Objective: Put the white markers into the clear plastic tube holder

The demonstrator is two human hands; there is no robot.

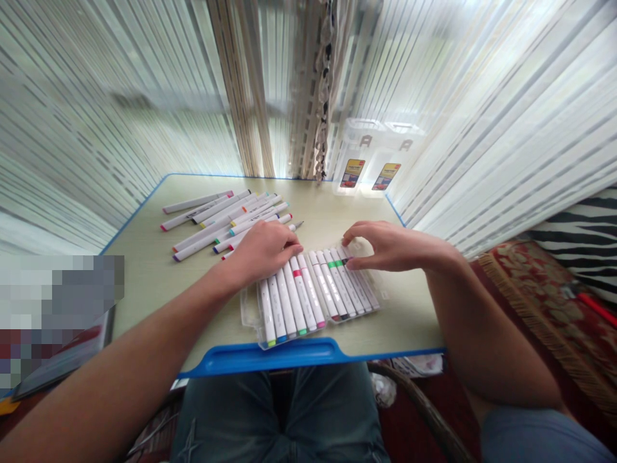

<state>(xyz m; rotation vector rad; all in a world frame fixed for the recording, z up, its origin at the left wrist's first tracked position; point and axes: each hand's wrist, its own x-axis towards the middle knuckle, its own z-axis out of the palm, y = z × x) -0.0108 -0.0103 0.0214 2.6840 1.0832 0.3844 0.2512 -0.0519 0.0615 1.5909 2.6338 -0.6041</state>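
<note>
Clear plastic case (249, 315) w/ row of white markers (303, 299) on worktop (154, 308), approx 4 o'clock of L hand (263, 247), 8 o'clock of R hand (385, 241). Markers' long axes approx 11–5. L grip: thumb & index close tog. at row's 12 o'clock edge, can't tell if pinching. R grip: thumb & index apart at row's 1 o'clock corner. L hand nearer loose markers (203, 233), at its 10 o'clock.

I see blue jeans (332, 411) with a star shape (191, 442) on one leg — and a blue-grey sleeve (535, 434).
</note>
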